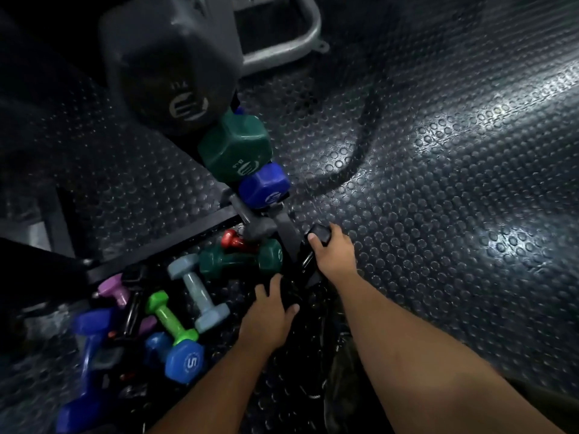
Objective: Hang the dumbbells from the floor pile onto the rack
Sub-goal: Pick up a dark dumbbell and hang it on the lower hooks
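Both hands grip one black dumbbell (pixel 308 261) beside the rack (pixel 250 214): right hand (pixel 333 252) fingers curl over its far head at 12 o'clock, left hand (pixel 269 311) wraps its near end at 7 o'clock.

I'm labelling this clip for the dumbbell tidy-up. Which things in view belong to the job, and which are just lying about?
Belong to the job:
- black dumbbell, held in both hands
- left hand, right hand
- floor pile: grey dumbbell, lime dumbbell, blue dumbbell
- rack, already carrying a green dumbbell

Just lying about:
- silver metal frame
- studded rubber floor
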